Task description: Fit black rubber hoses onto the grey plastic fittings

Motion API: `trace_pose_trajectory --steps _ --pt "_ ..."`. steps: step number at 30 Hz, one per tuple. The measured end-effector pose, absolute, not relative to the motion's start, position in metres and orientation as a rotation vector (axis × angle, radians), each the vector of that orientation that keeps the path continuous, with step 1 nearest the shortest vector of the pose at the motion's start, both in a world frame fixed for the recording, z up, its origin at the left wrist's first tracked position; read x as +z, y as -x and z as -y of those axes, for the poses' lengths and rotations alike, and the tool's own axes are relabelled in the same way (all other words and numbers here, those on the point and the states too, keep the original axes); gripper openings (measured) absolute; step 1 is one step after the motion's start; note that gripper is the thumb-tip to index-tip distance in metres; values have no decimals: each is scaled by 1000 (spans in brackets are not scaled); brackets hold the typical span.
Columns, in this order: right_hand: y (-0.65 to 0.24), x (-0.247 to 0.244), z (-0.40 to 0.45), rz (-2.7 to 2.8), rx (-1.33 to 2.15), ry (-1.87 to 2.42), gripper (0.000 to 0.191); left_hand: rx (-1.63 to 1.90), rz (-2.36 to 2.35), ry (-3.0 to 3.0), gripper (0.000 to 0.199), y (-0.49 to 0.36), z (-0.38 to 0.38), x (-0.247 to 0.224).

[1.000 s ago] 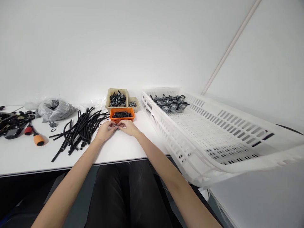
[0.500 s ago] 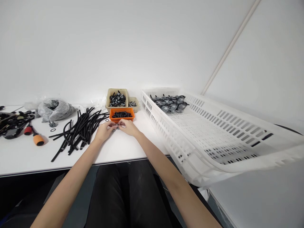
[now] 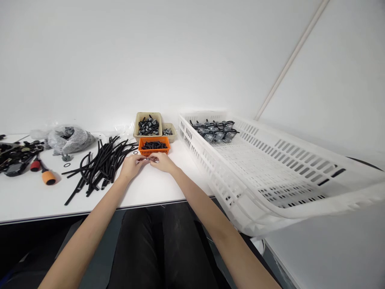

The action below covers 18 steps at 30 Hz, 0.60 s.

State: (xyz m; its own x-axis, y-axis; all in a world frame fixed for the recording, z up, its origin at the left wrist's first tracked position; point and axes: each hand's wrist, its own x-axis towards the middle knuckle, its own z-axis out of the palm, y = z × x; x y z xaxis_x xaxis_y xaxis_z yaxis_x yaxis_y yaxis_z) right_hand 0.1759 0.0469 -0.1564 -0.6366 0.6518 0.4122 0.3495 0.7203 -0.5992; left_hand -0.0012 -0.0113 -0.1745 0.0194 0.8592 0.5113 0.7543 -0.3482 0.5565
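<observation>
My left hand and my right hand meet over the white table, just in front of an orange basket of short black parts. Both hands are closed, fingertips pinched on a small grey metallic piece between them. Fingers hide most of that piece, so its kind cannot be made out. To the left of my left hand lies a loose heap of black rubber hoses. Behind the orange basket stands a beige bin with black and grey parts, beside a smaller beige bin holding small metal pieces.
A large white perforated crate stands on the right, with rows of grey parts with black hoses at its far end. On the left are a plastic bag of grey parts, orange-handled and red-handled tools, and dark parts.
My fingers have shifted slightly around the small piece, which now shows as a thin shiny strip between the fingertips. Both hands stay in the same place, and the surroundings look unchanged.
</observation>
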Motion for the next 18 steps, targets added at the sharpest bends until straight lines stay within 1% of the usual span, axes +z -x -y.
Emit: trace_pose_trajectory --steps 7,13,16,18 --pt "-177 -156 -48 2343 567 769 24 1207 -1732 -2156 33 1 11 -175" --pt "-175 -157 -50 2340 523 775 22 1205 -1736 -2150 32 0 12 -174" --pt "-175 -159 -52 2316 547 797 21 1218 -1728 -2152 31 0 12 -174" --pt "-175 -161 -53 2267 599 802 23 1229 -1723 -2153 31 0 12 -174"
